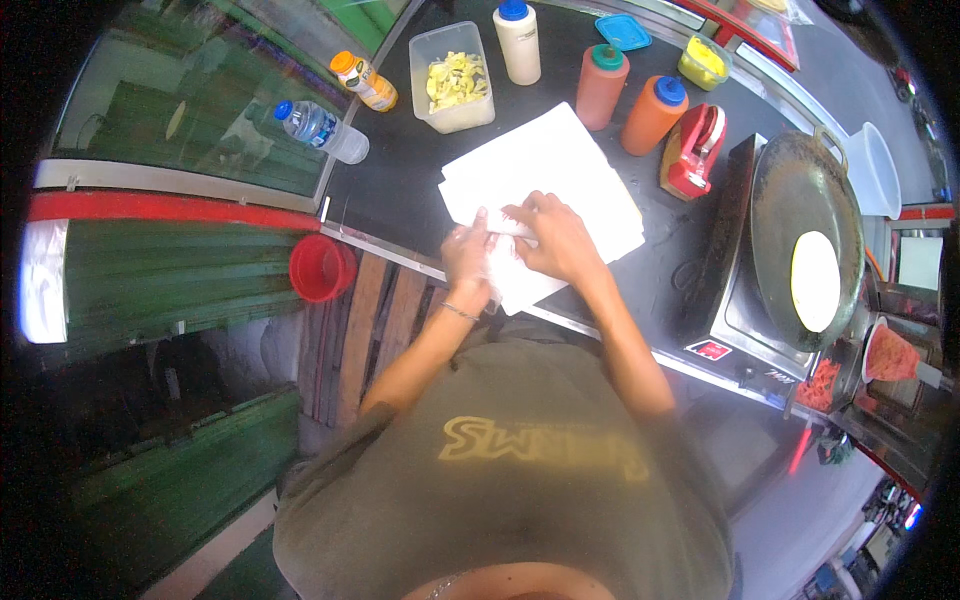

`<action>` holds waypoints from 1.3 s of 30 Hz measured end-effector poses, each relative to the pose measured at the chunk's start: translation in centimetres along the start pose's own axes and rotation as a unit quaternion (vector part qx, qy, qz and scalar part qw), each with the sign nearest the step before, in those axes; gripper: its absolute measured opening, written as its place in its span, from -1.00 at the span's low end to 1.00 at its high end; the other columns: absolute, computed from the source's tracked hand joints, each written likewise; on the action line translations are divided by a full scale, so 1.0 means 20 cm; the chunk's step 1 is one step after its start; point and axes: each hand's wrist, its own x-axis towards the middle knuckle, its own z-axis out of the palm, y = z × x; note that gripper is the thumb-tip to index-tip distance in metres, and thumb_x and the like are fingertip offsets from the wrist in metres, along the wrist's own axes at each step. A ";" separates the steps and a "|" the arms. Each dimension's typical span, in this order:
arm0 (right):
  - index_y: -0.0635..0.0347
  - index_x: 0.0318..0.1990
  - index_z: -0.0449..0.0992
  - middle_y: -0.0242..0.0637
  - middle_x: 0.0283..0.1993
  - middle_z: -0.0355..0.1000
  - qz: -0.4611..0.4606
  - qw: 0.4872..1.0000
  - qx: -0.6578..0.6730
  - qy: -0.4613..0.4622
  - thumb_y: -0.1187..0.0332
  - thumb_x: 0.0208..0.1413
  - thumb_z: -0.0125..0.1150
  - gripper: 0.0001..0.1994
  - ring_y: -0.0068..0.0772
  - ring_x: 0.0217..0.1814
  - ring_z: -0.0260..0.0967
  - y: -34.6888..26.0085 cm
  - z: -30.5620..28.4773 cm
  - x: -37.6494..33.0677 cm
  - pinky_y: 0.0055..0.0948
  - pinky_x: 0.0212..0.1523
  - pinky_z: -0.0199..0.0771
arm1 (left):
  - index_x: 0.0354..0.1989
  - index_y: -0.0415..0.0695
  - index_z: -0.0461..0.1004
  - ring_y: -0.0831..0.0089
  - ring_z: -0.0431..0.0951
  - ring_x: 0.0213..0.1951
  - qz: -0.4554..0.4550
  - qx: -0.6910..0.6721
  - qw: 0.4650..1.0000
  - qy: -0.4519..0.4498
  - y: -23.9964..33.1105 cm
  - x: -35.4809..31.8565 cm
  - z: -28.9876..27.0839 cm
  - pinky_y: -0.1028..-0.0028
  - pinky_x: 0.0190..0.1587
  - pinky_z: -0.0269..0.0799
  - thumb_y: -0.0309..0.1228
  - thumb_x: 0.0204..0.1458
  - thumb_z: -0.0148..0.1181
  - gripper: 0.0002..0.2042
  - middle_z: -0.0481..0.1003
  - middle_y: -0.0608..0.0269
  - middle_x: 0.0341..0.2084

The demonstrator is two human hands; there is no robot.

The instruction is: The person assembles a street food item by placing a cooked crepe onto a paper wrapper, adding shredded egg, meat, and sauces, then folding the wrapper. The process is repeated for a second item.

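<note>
White paper sheets (545,150) lie stacked on the dark counter in front of me. At the stack's near edge my left hand (468,262) grips a folded or rolled piece of white paper (517,280), its thumb pointing up along the fold. Something clear and thin, like plastic, shows about that hand. From the other side my right hand (553,238) presses the same paper with bent fingers. The two hands nearly meet there. Whether anything is wrapped inside the paper is hidden.
Right of the paper stand orange sauce bottles (654,115), a red tape dispenser (692,152) and a griddle pan (800,200) on a stove, holding a pale round flatbread (816,282). Behind are a tub of yellow pieces (455,85) and a white bottle (518,45). A water bottle (322,131) stands left.
</note>
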 end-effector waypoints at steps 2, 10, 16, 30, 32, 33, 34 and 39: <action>0.07 0.29 0.70 -0.04 0.08 0.57 -0.011 1.000 -0.011 0.018 0.33 0.12 0.45 -0.48 0.10 0.16 0.53 -0.01 0.01 -0.01 0.01 0.22 0.60 | 0.13 -0.32 0.67 0.16 0.79 -0.06 0.105 0.175 0.979 -0.009 -0.03 -0.02 -0.03 0.17 -0.11 0.64 -0.28 0.47 0.36 -0.69 0.76 -0.04 -0.01; 0.28 0.40 0.52 0.23 0.13 0.59 0.062 0.993 0.082 -0.051 0.43 0.04 0.52 -0.31 0.26 0.34 0.53 0.02 -0.02 0.03 0.11 0.43 0.52 | 0.20 -0.09 0.76 0.10 0.69 0.31 0.528 0.545 0.641 -0.116 0.13 -0.05 -0.03 0.15 0.37 0.58 -0.42 0.38 0.31 -0.71 0.71 0.18 0.29; 0.21 0.35 0.50 0.01 0.07 0.67 -0.151 0.982 -0.069 0.086 0.31 0.19 0.55 -0.41 0.11 0.31 0.59 0.01 -0.01 -0.07 0.13 0.53 0.47 | 0.39 0.06 0.67 0.13 0.60 0.36 0.491 0.573 0.624 -0.201 0.18 -0.02 -0.14 -0.07 0.44 0.42 -0.35 0.36 0.26 -0.57 0.61 0.21 0.42; 0.23 0.15 0.70 -0.07 0.10 0.64 -0.128 0.978 -0.161 0.029 0.24 0.38 0.36 -0.68 0.05 0.26 0.55 0.15 -0.11 0.30 -0.01 0.28 0.53 | -0.15 0.04 0.83 0.08 0.81 -0.11 0.378 0.581 0.718 -0.069 0.44 0.26 0.04 0.18 0.04 0.69 -0.09 0.11 0.63 -0.73 0.80 0.11 -0.13; 0.27 0.18 0.67 -0.06 0.21 0.60 -0.176 0.969 -0.165 0.051 0.24 0.35 0.38 -0.63 0.03 0.27 0.54 0.11 -0.06 0.26 -0.02 0.35 0.51 | -0.22 0.10 0.84 0.07 0.78 -0.05 0.351 0.590 0.722 -0.084 0.46 0.33 0.05 0.13 0.04 0.67 -0.02 0.09 0.61 -0.74 0.79 0.16 -0.13; 0.26 0.19 0.67 -0.07 0.23 0.60 -0.181 0.973 -0.139 0.048 0.25 0.31 0.39 -0.61 0.02 0.27 0.55 0.10 -0.03 0.23 0.01 0.35 0.52 | -0.25 0.14 0.84 0.06 0.76 -0.02 0.333 0.596 0.725 -0.092 0.46 0.36 0.06 0.10 0.04 0.66 0.01 0.08 0.59 -0.74 0.78 0.18 -0.13; 0.25 0.20 0.66 -0.07 0.24 0.60 -0.186 0.975 -0.113 0.045 0.26 0.26 0.40 -0.59 0.02 0.28 0.56 0.08 0.00 0.19 0.03 0.34 0.53 | -0.25 0.14 0.84 0.06 0.76 -0.03 0.324 0.583 0.739 -0.096 0.47 0.39 0.06 0.10 0.03 0.66 0.01 0.06 0.61 -0.74 0.78 0.18 -0.13; 0.24 0.23 0.65 -0.12 0.29 0.56 -0.139 0.981 -0.131 0.028 0.30 0.23 0.37 -0.57 0.01 0.27 0.50 0.04 0.04 0.18 -0.01 0.27 0.51 | -0.25 0.11 0.83 0.05 0.78 -0.09 0.262 0.566 0.772 -0.121 0.49 0.45 0.08 0.09 -0.03 0.66 -0.01 0.00 0.67 -0.71 0.79 0.13 -0.17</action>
